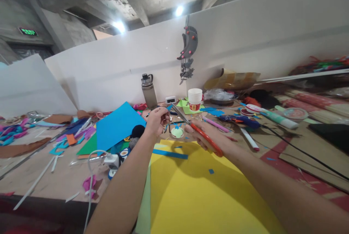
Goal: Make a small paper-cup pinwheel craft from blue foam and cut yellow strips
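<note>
My right hand [218,136] is closed around the orange handles of a pair of scissors [208,140]. The metal blades point up and left, and their tips reach close to my left hand [157,120]. The fingers of that hand are pinched together; whatever is between them is too small to make out. Below both hands lies a large yellow sheet [191,194]. A blue paper strip [174,154] rests across its far edge, and a small blue square [211,171] sits farther right. Just past the sheet is a small round pale-green dish [177,132] with blue bits on it.
Blue sheets [117,126], a white plug with its cable [111,160] and paper scraps crowd the left. Behind stand a grey bottle [149,90] and stacked paper cups [195,99]. A marker [250,139] and a green tube [280,118] lie right. A moon-shaped ornament [189,43] hangs at the white partition.
</note>
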`<act>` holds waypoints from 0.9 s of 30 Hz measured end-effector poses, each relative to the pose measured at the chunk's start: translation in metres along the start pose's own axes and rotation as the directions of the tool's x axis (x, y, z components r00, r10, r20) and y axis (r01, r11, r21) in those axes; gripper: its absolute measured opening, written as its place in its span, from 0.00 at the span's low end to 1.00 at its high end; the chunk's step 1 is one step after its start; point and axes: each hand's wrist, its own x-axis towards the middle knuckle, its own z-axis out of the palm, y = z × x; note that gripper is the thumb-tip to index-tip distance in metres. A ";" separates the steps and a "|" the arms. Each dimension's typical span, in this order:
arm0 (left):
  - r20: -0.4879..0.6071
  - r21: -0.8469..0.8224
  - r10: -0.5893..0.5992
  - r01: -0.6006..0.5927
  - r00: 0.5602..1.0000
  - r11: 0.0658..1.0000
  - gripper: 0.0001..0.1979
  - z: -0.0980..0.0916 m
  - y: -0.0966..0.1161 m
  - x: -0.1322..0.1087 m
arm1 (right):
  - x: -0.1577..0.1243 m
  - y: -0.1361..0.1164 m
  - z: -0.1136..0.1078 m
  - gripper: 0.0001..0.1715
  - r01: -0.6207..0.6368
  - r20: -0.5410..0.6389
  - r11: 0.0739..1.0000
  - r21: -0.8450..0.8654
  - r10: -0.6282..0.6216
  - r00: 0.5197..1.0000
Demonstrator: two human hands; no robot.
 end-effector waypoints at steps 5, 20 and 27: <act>0.056 0.036 -0.089 0.087 0.994 0.996 0.07 -0.009 0.002 0.004 | -0.002 -0.002 -0.002 0.21 -0.082 0.169 0.997 -0.007 0.082 0.982; 0.090 0.009 -0.165 0.165 0.982 0.986 0.07 -0.013 0.004 0.005 | -0.002 -0.002 0.000 0.23 -0.036 0.126 0.997 -0.072 0.045 0.991; 0.011 -0.043 -0.087 0.087 0.996 0.995 0.04 -0.013 0.000 0.009 | 0.005 0.016 0.002 0.21 -0.046 0.154 0.994 -0.095 0.061 0.986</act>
